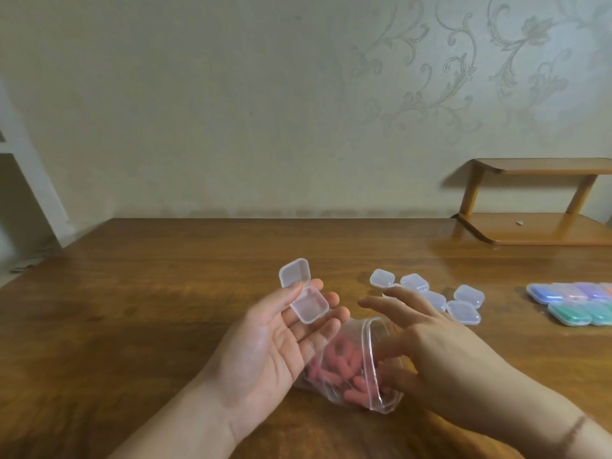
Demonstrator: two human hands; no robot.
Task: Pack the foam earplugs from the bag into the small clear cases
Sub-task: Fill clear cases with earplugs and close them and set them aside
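Note:
My left hand lies palm up over the table. It holds a small clear case on its fingers, the thumb pressing near the hinge. The lid stands open and the case looks empty. Below both hands a clear zip bag lies with its mouth open to the right, and several pink foam earplugs show inside. My right hand reaches into the bag's mouth. Its lower fingers are inside the plastic, and its index and middle fingers stretch out above the bag. The plastic blurs whether those fingers hold an earplug.
Several closed clear cases lie in a cluster behind my right hand. Coloured, filled cases sit in rows at the right edge. A two-tier wooden shelf stands at the back right of the wooden table.

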